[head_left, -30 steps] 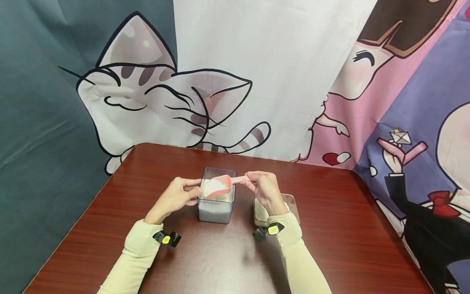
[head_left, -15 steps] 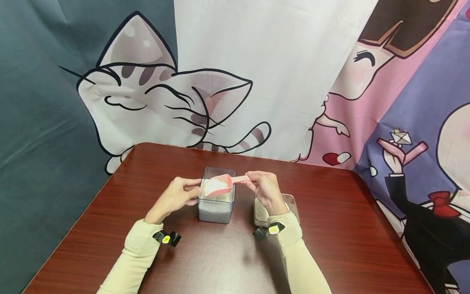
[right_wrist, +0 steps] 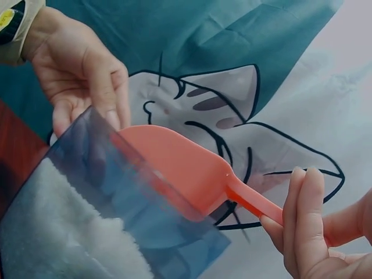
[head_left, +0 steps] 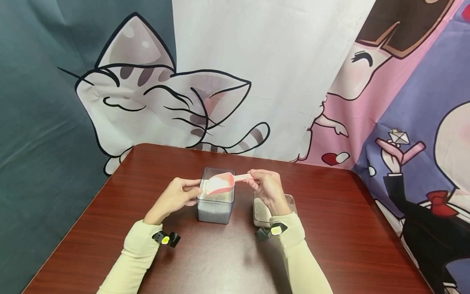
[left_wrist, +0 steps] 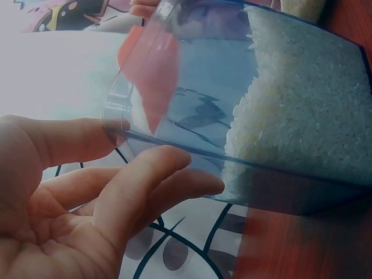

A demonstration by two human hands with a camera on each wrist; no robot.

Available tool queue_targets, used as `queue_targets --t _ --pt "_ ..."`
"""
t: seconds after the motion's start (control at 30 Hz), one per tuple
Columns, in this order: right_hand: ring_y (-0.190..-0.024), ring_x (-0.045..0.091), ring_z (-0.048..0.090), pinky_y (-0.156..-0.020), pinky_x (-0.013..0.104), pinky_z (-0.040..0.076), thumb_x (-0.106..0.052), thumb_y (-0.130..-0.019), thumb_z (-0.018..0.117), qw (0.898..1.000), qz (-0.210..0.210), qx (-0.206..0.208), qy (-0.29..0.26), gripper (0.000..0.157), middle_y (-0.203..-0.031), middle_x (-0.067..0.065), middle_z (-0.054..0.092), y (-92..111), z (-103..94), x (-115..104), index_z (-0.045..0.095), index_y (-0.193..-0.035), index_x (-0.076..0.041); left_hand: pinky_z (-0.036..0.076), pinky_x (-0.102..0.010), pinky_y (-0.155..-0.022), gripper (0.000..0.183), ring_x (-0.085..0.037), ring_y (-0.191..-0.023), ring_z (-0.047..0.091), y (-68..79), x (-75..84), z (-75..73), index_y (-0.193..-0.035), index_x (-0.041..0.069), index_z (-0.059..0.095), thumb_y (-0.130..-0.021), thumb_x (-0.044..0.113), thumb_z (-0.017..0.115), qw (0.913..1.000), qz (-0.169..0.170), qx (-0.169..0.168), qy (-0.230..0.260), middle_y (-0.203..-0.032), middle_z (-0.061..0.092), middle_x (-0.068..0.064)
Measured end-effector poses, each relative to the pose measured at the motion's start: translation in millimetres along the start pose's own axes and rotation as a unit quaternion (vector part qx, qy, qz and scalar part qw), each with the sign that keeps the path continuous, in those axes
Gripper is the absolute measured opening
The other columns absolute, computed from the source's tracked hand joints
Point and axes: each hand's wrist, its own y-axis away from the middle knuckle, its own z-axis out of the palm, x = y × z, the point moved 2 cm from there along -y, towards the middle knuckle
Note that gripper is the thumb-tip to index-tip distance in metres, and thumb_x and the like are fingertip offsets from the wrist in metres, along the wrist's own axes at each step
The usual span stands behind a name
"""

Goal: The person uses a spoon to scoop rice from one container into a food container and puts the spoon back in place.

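Note:
My right hand pinches the handle of a pink scoop, holding it above a tall clear bluish plastic container. White rice fills the scoop's bowl, which points left. More rice lies inside the container, well below its rim. At the container's left side, my left hand holds the wall near the rim, thumb and fingertips at the plastic. In the right wrist view the scoop's bowl overlaps the upper rim, and its tip comes close to the left hand's fingers.
A lower clear container with rice stands to the right, partly hidden by my right hand and wrist. Both stand on a reddish-brown wooden table. Behind it hangs a cartoon cat curtain.
My right hand and the scoop have shifted slightly right and up. The left hand and the tall container stay nearly where they were.

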Motion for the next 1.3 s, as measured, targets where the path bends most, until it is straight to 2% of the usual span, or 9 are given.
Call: queue_targets --t 0.2,0.43,0.83,1.0,1.3 --pt "-0.057 0.015 0.065 -0.055 0.017 0.054 0.01 -0.086 0.05 1.0 -0.024 -0.005 0.003 0.021 -0.071 0.012 0.066 6 -3.2 -15 0.067 -0.077 0.004 0.056 -0.036 -0.071 0.044 -0.035 -0.095 0.062 0.0 -1.0 0.5 -0.127 -0.008 0.049 -0.088 0.007 0.06 1.0 -0.002 -0.003 0.007 -0.113 0.059 -0.027" --pt "-0.053 0.013 0.063 -0.053 0.016 0.053 0.009 -0.086 0.052 0.999 -0.031 0.002 -0.01 0.018 -0.068 0.012 0.065 14 -16.7 -32 0.067 -0.079 0.006 0.056 -0.036 -0.072 0.045 -0.032 -0.095 0.062 -0.4 -0.9 1.0 -0.128 -0.008 0.048 -0.088 0.008 0.06 1.0 0.002 -0.004 0.004 -0.114 0.058 -0.027" --pt "-0.055 0.014 0.064 -0.057 0.019 0.055 0.005 -0.085 0.059 0.998 -0.038 0.046 -0.02 0.016 -0.067 0.01 0.066 30 -63.8 -51 0.072 -0.077 0.0 0.056 -0.036 -0.071 0.044 -0.026 -0.091 0.064 -0.7 -2.4 0.2 -0.127 -0.007 0.05 -0.087 0.009 0.061 1.0 0.005 -0.003 -0.001 -0.112 0.061 -0.025" --pt "-0.056 0.015 0.065 -0.057 0.02 0.055 0.003 -0.085 0.06 0.998 -0.031 0.053 -0.03 0.012 -0.07 0.011 0.068 37 -84.2 -58 0.071 -0.08 0.002 0.056 -0.036 -0.071 0.044 -0.024 -0.09 0.064 -1.3 -3.6 -0.2 -0.127 -0.007 0.05 -0.087 0.009 0.062 1.0 0.006 -0.005 -0.001 -0.111 0.061 -0.024" --pt "-0.058 0.016 0.066 -0.058 0.02 0.055 0.006 -0.086 0.057 0.994 -0.059 0.071 -0.061 0.017 -0.075 0.012 0.069 47 -117.9 -68 0.072 -0.079 0.002 0.056 -0.036 -0.07 0.044 -0.024 -0.09 0.064 -1.5 -2.5 -1.0 -0.127 -0.007 0.05 -0.087 0.009 0.062 1.0 0.006 -0.004 -0.002 -0.111 0.061 -0.024"
